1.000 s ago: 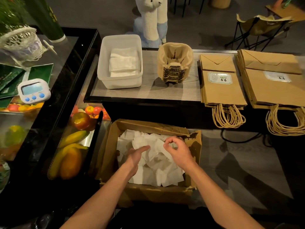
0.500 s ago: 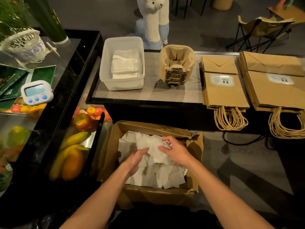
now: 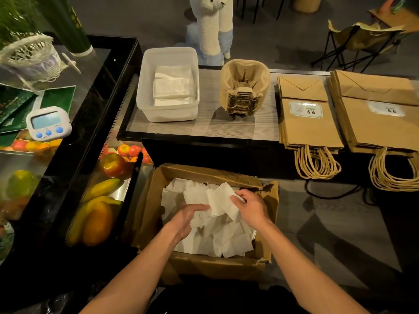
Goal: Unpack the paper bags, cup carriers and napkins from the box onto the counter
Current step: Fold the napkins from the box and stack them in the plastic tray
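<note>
Paper bags [image 3: 308, 128] form two stacks; carriers [image 3: 243, 103], one.

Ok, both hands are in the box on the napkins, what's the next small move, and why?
Probably squeeze the loose napkins together between the left hand and right hand and lift the bunch out of the box. Both hands grip them, and the tub on the counter holds some napkins with room left.

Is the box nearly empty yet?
Done: brown paper bags and stacked cardboard cup carriers lie on the grey counter. In hand: the left hand and right hand grip loose white napkins in the cardboard box. Left: that whole napkin pile.
</note>
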